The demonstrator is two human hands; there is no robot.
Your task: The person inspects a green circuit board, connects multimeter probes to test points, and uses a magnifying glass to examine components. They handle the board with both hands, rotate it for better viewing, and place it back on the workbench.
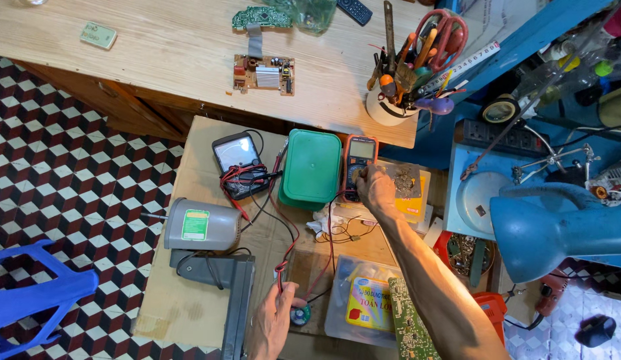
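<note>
Here the right hand (376, 187) reaches forward with fingers curled onto the dial of the orange meter (359, 165), which lies just right of the green box (312, 167). The left hand (272, 320) sits low and near, fingers pinched on the red leads (284, 257) beside a small solder reel (299, 315), on the cardboard (190, 293). The two hands are well apart, joined by the leads running up toward the meter; a grey motor (202, 225) lies left of the left hand.

Orange multimeter (359, 163) flat beside green box; red probe leads (284, 257).
</note>
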